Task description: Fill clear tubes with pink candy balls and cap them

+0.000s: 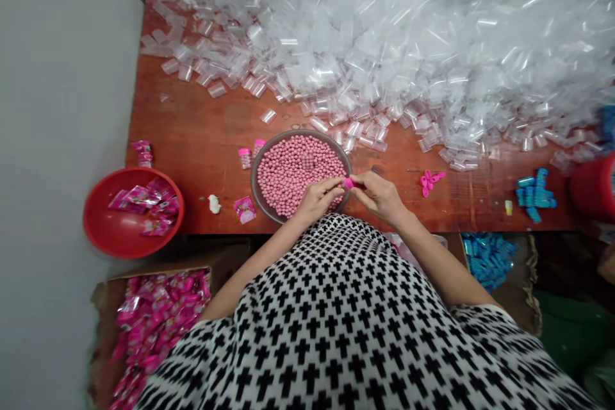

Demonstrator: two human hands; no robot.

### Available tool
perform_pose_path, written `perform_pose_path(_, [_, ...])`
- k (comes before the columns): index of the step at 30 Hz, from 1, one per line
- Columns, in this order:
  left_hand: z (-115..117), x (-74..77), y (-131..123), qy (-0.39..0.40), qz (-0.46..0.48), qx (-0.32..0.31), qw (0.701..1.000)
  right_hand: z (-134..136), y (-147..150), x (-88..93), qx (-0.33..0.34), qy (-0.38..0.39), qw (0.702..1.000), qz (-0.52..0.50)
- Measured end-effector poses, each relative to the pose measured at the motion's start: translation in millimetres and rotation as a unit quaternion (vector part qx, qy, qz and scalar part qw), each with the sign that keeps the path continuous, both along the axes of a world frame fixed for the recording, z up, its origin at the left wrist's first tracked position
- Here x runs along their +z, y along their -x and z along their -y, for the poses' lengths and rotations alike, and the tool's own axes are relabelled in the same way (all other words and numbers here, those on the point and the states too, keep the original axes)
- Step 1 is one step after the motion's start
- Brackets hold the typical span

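A round grey-rimmed bowl (256, 190) full of small pink balls (288, 173) stands at the table's front edge. Over its right side both hands meet at a small bright pink cap (348, 183). My right hand (379, 195) pinches the cap between thumb and fingers. My left hand (319, 198) is closed just left of it, its fingertips around something too small to make out. A clear tube (307, 161) lies on the balls. Two filled jars with pink lids (245, 157) are left of the bowl, and loose pink caps (426, 183) lie to the right.
Clear plastic tubes (365, 57) are heaped along the back. A red bowl (91, 218) with pink packets stands left. Blue wrapped pieces (535, 195) and a red container (590, 189) are right. Boxes of pink packets (163, 314) and blue pieces (487, 256) sit below the edge.
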State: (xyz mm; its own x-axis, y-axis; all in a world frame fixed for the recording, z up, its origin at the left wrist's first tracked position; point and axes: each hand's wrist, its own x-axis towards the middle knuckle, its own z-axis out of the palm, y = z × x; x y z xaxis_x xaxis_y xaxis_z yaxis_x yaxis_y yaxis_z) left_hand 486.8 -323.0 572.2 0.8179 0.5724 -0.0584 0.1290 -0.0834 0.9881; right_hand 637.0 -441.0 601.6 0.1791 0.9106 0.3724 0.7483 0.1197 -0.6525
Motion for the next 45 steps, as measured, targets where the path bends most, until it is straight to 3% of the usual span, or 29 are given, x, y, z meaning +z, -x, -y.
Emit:
perform_pose_path(6, [-3,8.8,6,-0.048,0.011,-0.028,0.998,7,6,1.8,0.030,0.004,0.999,-0.009])
perform_pose_path(12, [-2,9.8,1,-0.065,-0.003,-0.044,0.997,6,7,-4.5,0.009,0.000,1.000,0.008])
perform_pose_path(14, [1,5.1,-2,0.004,0.000,-0.021,1.000,1,4,-4.2,0.013,0.009,1.000,-0.016])
perform_pose_path(17, [4,-2.4,-5,0.175,0.016,0.030,0.984,-6,-4,-1.9,0.016,0.047,0.990,-0.131])
perform_pose_path(19, [5,-5.0,-6,0.266,0.040,0.062,0.961,-7,-9,-2.3,0.013,0.083,0.960,-0.267])
perform_pose_path(22, [4,-5.2,-6,0.306,0.079,0.094,0.944,-5,-13,-9.9,0.023,0.112,0.885,-0.452])
perform_pose_path(24, [2,-4.5,-5,0.295,0.087,0.098,0.947,-4,-14,-17.9,0.023,0.111,0.857,-0.503])
perform_pose_path(27, [-1,-3.1,-4,0.249,0.086,0.106,0.959,-10,-12,-27.1,-0.004,0.102,0.857,-0.506])
perform_pose_path(29, [-3,-1.6,-2,0.175,0.078,0.092,0.977,-16,-9,-27.9,-0.024,0.093,0.847,-0.523])
perform_pose_path(32, [-5,-0.3,0,0.068,0.070,0.054,0.994,-25,-4,-21.6,-0.031,0.102,0.804,-0.585])
perform_pose_path(36, [-4,-3.0,3,0.045,0.078,0.069,0.994,-30,8,-8.4,-0.006,0.163,0.765,-0.622])
perform_pose_path(41, [-4,-3.2,4,-0.011,0.080,0.076,0.994,-36,23,2.5,-0.054,0.187,0.670,-0.717])
perform_pose_path(45, [-6,-1.7,3,-0.076,0.080,0.069,0.991,-43,32,1.3,-0.099,0.138,0.651,-0.740])
